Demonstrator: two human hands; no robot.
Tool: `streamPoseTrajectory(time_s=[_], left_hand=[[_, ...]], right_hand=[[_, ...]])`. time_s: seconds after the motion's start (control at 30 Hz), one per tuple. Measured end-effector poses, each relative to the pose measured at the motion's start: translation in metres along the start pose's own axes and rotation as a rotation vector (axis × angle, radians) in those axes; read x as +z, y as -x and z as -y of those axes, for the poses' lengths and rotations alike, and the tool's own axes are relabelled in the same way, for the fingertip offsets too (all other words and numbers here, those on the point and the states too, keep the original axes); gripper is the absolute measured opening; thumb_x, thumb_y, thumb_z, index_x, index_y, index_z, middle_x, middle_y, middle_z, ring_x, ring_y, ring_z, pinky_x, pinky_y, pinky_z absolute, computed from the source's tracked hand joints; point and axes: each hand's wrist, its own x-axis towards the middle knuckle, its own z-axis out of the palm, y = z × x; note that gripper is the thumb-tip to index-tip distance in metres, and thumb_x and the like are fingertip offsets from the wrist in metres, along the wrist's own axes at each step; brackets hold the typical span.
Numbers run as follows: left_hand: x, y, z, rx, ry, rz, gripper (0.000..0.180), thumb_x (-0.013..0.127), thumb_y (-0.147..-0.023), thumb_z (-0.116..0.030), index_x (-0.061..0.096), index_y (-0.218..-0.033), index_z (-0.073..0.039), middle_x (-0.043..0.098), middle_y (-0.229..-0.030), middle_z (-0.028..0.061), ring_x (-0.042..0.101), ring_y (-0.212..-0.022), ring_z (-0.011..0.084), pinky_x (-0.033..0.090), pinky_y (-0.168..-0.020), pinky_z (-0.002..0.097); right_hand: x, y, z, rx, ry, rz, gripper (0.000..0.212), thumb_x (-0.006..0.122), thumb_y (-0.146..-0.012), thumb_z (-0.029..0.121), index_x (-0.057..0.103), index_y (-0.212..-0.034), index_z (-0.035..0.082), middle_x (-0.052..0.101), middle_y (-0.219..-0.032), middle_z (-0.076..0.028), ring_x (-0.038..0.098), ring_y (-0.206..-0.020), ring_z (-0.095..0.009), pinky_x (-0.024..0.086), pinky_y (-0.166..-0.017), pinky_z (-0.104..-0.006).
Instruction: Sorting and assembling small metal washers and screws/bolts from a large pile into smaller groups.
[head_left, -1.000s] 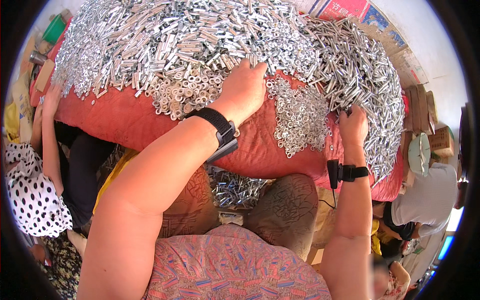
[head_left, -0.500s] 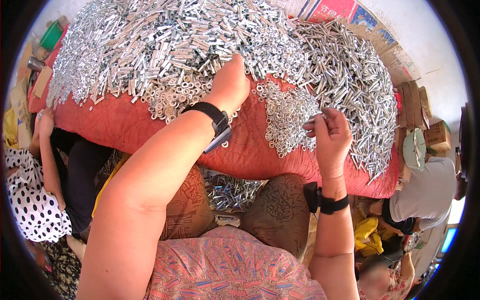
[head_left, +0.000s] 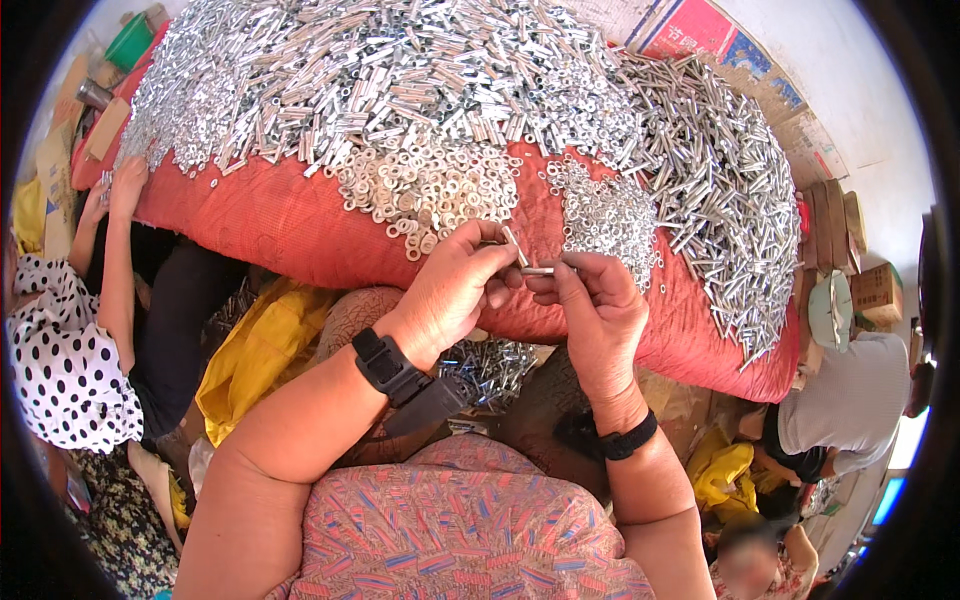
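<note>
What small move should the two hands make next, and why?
Probably tilt the left metal piece into line with the right metal piece: the left hand holds its piece steeply slanted, the right hand holds its own nearly level, and their near ends sit close together.

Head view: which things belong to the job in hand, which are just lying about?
Seem part of the job:
- left hand, holding a short metal piece
- right hand, pinching a slim metal piece
- washer pile, small-ring pile
- heaped metal tubes
- red cloth beneath

Seem just lying about:
- green container
- yellow material
- cardboard box
</note>
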Motion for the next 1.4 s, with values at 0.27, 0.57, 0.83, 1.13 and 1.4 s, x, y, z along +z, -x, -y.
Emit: streamPoseTrajectory(time_s=[0.27,0.57,0.83,1.13,1.4], left_hand=[[-0.003,0.013,-0.001,-0.064,0.021,0.080,0.015,0.056,-0.094,-0.013,0.060,-0.107,-0.006,0.055,-0.080,-0.0032,0.044,-0.062,0.0033,0.031,-0.048,0.0175],[-0.004,0.016,0.006,-0.179,0.012,0.047,0.016,0.057,-0.094,-0.016,0.063,-0.105,-0.005,0.049,-0.075,-0.0065,0.037,-0.060,0.0017,0.027,-0.049,0.0180],[0.002,0.018,0.000,-0.197,0.002,-0.010,0.016,0.059,-0.093,-0.019,0.063,-0.104,-0.008,0.049,-0.076,-0.0076,0.037,-0.060,0.0020,0.028,-0.050,0.0188],[-0.009,0.014,0.004,-0.172,0.057,0.037,0.013,0.059,-0.092,-0.015,0.062,-0.100,-0.006,0.050,-0.077,-0.0060,0.037,-0.060,0.0022,0.027,-0.049,0.0187],[-0.018,0.007,0.002,-0.091,0.214,0.015,0.014,0.063,-0.094,-0.021,0.055,-0.094,-0.010,0.049,-0.075,-0.0048,0.036,-0.055,0.0020,0.026,-0.045,0.0168]], right_hand=[[-0.001,-0.007,-0.002,-0.052,-0.043,-0.103,0.009,0.055,-0.095,-0.002,0.056,-0.104,-0.004,0.070,-0.088,-0.014,0.070,-0.080,-0.018,0.058,-0.072,-0.0290],[-0.006,0.000,-0.005,0.032,-0.066,-0.142,0.007,0.055,-0.095,-0.001,0.057,-0.101,-0.004,0.070,-0.084,-0.014,0.070,-0.072,-0.017,0.058,-0.064,-0.0270],[0.002,0.010,0.001,0.124,0.013,-0.007,0.011,0.055,-0.095,0.001,0.058,-0.104,-0.005,0.069,-0.086,-0.014,0.070,-0.071,-0.019,0.059,-0.064,-0.0291],[0.006,0.000,-0.006,-0.007,-0.003,-0.103,0.005,0.055,-0.095,-0.001,0.058,-0.099,-0.003,0.069,-0.085,-0.013,0.070,-0.069,-0.018,0.059,-0.062,-0.0286],[0.020,-0.005,0.002,0.182,0.062,-0.060,0.010,0.062,-0.093,0.006,0.062,-0.088,-0.003,0.067,-0.073,-0.007,0.066,-0.063,-0.012,0.052,-0.054,-0.0240]])
